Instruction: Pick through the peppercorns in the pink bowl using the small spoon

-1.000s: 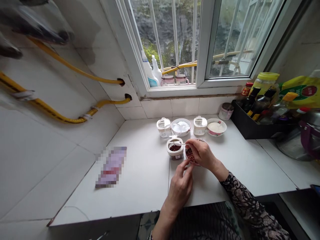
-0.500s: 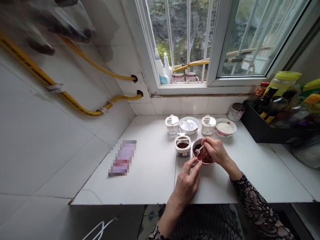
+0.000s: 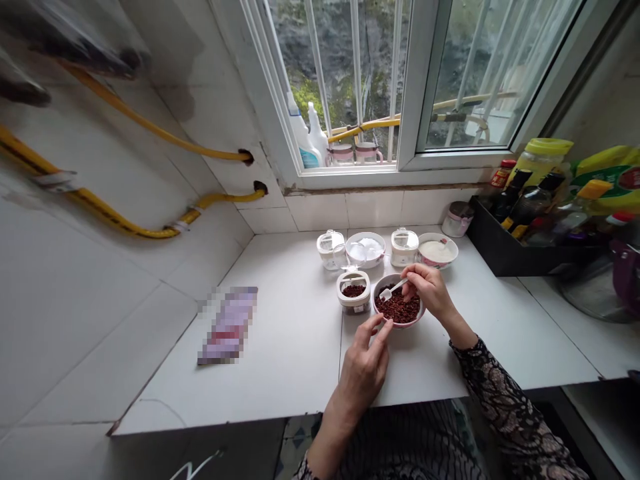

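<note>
A small white spoon (image 3: 394,289) is pinched in my right hand (image 3: 428,289), its scoop end just above or on the dark red peppercorns (image 3: 400,308), which look like Sichuan pepper. They fill much of a pink-rimmed bowl (image 3: 411,325). My left hand (image 3: 364,363) lies at the near-left side of this bowl, fingers stretched and apart, with fingertips touching its rim. Left of the bowl stands a spice jar (image 3: 354,303) with a cream rim and a raised clear lid; similar peppercorns are inside it.
Behind stand a lidded jar (image 3: 331,250), a bowl of white grains (image 3: 366,250), another lidded jar (image 3: 404,247) and a bowl of off-white powder (image 3: 438,251). A black box (image 3: 505,250) of bottles sits right. A blurred purple packet (image 3: 230,327) lies left on the white counter (image 3: 290,333).
The view has shifted slightly, moving the scene left. My right hand has drawn back a little, and more of the spoon shows over the peppercorns. My left hand stays at the rim.
</note>
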`<state>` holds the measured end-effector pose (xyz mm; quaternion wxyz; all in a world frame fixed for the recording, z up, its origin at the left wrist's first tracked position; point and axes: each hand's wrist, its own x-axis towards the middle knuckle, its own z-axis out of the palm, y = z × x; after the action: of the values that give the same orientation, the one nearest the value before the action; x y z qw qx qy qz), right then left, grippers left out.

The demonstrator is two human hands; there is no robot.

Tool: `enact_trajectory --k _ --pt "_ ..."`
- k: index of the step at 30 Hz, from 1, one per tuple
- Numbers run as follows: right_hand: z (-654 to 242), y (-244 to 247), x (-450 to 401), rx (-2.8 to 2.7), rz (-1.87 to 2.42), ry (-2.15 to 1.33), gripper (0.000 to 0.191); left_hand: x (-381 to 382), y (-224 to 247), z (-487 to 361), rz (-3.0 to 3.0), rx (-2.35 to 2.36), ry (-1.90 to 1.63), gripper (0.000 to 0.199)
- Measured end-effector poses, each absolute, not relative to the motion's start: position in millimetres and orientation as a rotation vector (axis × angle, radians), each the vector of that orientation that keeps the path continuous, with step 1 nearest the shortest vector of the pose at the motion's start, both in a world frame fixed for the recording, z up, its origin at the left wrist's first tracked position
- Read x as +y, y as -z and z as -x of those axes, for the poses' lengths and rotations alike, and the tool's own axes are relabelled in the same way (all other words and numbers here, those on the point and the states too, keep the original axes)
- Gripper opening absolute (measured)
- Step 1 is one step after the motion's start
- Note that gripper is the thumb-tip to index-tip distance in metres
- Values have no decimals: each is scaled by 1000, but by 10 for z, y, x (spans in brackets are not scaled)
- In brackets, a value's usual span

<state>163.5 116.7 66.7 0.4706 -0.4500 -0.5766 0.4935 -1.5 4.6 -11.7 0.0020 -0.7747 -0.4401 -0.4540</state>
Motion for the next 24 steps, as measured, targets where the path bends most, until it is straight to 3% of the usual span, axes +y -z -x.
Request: enact_trajectory --k 13,24 --pt "-1614 -655 1203 -1285 998 -1250 29 45 125 18 2431 -1394 1434 56" --pt "-1304 -640 923 -1924 814 -559 19 52 143 19 2434 -1380 1448 58"
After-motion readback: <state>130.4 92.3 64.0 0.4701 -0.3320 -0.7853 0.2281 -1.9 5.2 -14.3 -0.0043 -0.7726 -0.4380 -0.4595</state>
